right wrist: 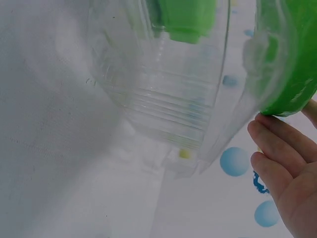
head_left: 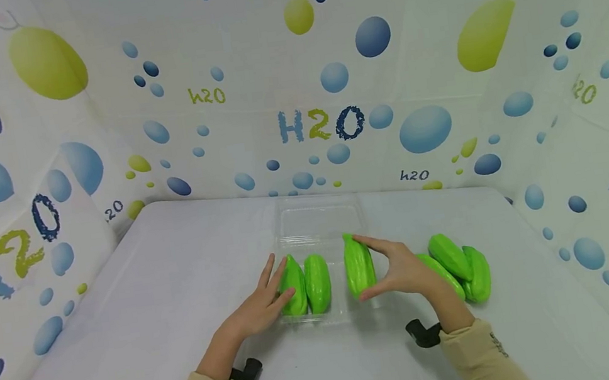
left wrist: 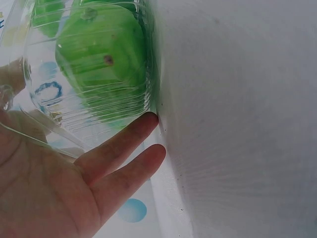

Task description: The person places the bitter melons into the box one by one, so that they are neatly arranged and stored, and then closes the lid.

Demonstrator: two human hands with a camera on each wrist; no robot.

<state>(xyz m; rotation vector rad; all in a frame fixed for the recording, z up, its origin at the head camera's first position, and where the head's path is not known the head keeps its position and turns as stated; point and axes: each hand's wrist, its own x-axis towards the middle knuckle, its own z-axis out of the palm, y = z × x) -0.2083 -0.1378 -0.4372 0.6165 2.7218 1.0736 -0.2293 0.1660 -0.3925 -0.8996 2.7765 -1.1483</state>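
A clear plastic clamshell box (head_left: 343, 316) lies with its lid (head_left: 316, 219) folded back, away from me. Two long, ridged green vegetables, one at the left (head_left: 293, 289) and one beside it (head_left: 318, 283), sit side by side in its left half. My left hand (head_left: 258, 303) rests at the box's left side, fingers spread and fairly straight; in the left wrist view two fingertips (left wrist: 148, 119) lie low against the clear wall. My right hand (head_left: 405, 269) holds a third ridged green vegetable (head_left: 360, 269) end to end between thumb and fingers, above the right half of the box.
Several more green vegetables (head_left: 477, 273) lie in a small pile on the white table (head_left: 176, 263), right of the box and close to my right wrist. A printed sheet (head_left: 247, 95) with blue and green dots stands behind and at both sides.
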